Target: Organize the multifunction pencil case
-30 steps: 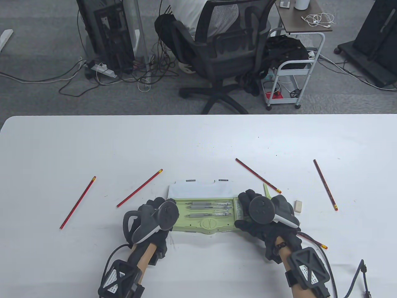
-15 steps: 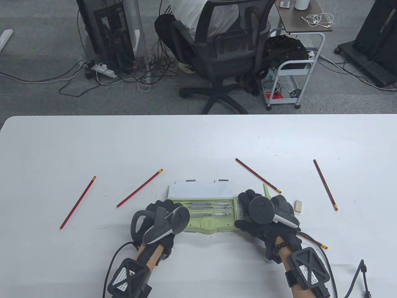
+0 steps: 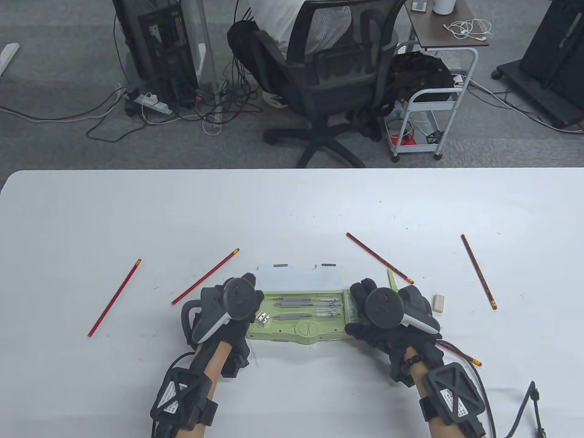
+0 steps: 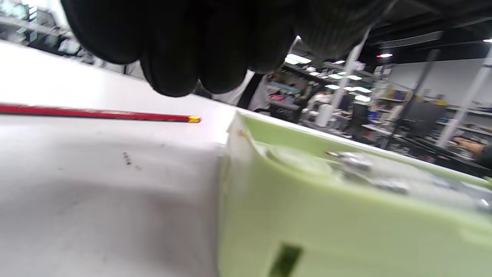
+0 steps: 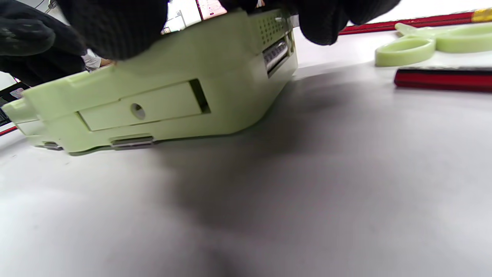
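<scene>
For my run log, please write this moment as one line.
case: pencil case open, pens inside | left hand at left end | right hand on right end

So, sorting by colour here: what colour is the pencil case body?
Pale green; the pencil case shows it best in the right wrist view.

From my feed, the white tabletop [image 3: 292,205] fills the lower half, and beyond its far edge I see grey carpet [image 3: 54,137]. A black mesh office chair [image 3: 333,77] stands in the middle on a star base, something white draped inside its backrest. Left of it is a dark computer tower [image 3: 157,45], with a white power strip [image 3: 150,102] and tangled cables on the floor. To the right stand a white wheeled cart [image 3: 433,114] and a brown side table [image 3: 447,32] carrying a white cable. The left wrist view shows ceiling lights [image 4: 298,59] and blurred shelving.
</scene>
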Demonstrator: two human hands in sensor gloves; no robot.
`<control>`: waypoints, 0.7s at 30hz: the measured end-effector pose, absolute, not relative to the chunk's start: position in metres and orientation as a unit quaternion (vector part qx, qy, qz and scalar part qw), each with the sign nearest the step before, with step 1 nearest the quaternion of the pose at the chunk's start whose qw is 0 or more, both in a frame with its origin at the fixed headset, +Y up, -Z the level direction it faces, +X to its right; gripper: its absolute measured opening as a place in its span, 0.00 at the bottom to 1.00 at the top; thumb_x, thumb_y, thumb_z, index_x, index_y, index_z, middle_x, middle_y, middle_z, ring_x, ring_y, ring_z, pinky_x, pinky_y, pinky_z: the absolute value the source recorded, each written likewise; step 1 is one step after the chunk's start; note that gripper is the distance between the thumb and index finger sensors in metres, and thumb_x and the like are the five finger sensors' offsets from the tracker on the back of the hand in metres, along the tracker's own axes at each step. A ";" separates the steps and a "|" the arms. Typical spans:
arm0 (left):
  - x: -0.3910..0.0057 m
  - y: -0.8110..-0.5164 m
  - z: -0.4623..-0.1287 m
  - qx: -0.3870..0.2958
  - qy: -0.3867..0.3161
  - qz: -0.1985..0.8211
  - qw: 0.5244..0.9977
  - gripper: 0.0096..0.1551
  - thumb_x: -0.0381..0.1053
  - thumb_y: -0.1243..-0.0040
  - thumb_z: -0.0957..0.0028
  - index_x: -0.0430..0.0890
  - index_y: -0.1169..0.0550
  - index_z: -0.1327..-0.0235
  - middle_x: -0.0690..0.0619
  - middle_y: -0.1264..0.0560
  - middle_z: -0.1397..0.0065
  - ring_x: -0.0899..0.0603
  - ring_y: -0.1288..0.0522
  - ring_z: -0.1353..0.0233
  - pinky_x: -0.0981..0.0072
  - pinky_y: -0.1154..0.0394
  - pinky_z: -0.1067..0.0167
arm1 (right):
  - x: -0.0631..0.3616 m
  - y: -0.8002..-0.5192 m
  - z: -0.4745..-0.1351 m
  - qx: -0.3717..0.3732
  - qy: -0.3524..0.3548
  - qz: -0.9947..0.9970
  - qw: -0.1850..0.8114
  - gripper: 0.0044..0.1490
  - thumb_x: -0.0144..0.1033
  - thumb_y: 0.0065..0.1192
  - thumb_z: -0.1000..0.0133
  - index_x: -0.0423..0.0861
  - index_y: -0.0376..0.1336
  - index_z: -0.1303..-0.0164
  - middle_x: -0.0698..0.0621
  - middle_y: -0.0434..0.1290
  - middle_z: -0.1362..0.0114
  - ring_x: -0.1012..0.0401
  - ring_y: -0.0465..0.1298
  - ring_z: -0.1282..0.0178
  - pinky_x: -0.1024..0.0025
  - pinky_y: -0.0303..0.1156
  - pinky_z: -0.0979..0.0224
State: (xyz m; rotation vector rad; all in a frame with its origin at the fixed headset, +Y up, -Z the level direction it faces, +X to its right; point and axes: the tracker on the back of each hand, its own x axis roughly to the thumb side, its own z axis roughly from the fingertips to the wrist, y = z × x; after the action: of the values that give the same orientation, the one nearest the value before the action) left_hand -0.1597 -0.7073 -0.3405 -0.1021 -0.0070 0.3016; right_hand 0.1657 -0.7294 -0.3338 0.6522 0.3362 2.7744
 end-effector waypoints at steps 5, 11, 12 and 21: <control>-0.170 -0.712 -0.370 -0.123 0.046 0.214 0.968 0.35 0.56 0.47 0.40 0.42 0.30 0.22 0.36 0.23 0.23 0.29 0.22 0.30 0.30 0.28 0.37 | 0.164 -0.729 -0.335 0.228 0.129 0.955 0.142 0.58 0.52 0.56 0.47 0.31 0.41 0.18 0.23 0.41 0.19 0.32 0.60 0.22 0.38 0.60 0.23; -0.161 -0.719 -0.398 -0.194 0.071 0.232 0.950 0.35 0.57 0.47 0.39 0.40 0.29 0.23 0.38 0.20 0.26 0.31 0.18 0.33 0.32 0.25 0.39 | 0.163 -0.729 -0.336 0.229 0.156 0.948 0.158 0.58 0.48 0.57 0.45 0.29 0.39 0.18 0.21 0.38 0.20 0.31 0.59 0.21 0.37 0.59 0.23; -0.159 -0.720 -0.402 -0.204 0.073 0.236 0.947 0.35 0.57 0.48 0.39 0.39 0.29 0.23 0.37 0.20 0.26 0.31 0.18 0.33 0.33 0.25 0.40 | 0.163 -0.729 -0.337 0.229 0.159 0.947 0.160 0.58 0.48 0.57 0.45 0.29 0.39 0.18 0.21 0.38 0.20 0.30 0.59 0.21 0.37 0.59 0.23; -0.159 -0.720 -0.415 -0.198 0.101 0.284 0.933 0.40 0.55 0.46 0.39 0.34 0.35 0.21 0.34 0.20 0.29 0.32 0.18 0.36 0.33 0.25 0.41 | 0.163 -0.729 -0.338 0.228 0.181 0.941 0.174 0.56 0.44 0.58 0.44 0.29 0.37 0.18 0.20 0.35 0.20 0.29 0.56 0.21 0.36 0.57 0.22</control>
State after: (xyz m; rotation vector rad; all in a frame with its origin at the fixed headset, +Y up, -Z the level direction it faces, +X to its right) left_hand -0.1590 -0.7195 -0.4145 -0.4057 0.2072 0.5814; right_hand 0.1634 -0.7288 -0.3379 0.6460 0.5118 2.6666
